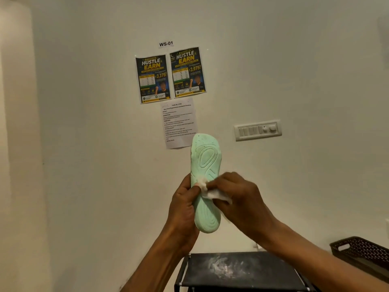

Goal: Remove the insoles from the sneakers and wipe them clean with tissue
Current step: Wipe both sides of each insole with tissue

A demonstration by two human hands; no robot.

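Observation:
A pale mint-green insole [206, 161] is held upright in front of the wall, its grooved underside facing me. My left hand [182, 209] grips it around the middle from the left, thumb across the front. My right hand [237, 199] presses a crumpled white tissue [210, 191] against the insole's middle, just right of my left thumb. No sneakers are in view.
Below my hands stands a black rack [237, 270] whose dark top shelf carries a whitish smear. A dark woven basket [362, 252] sits at the lower right. The wall holds two posters [170, 74], a printed sheet [179, 121] and a switch panel [257, 130].

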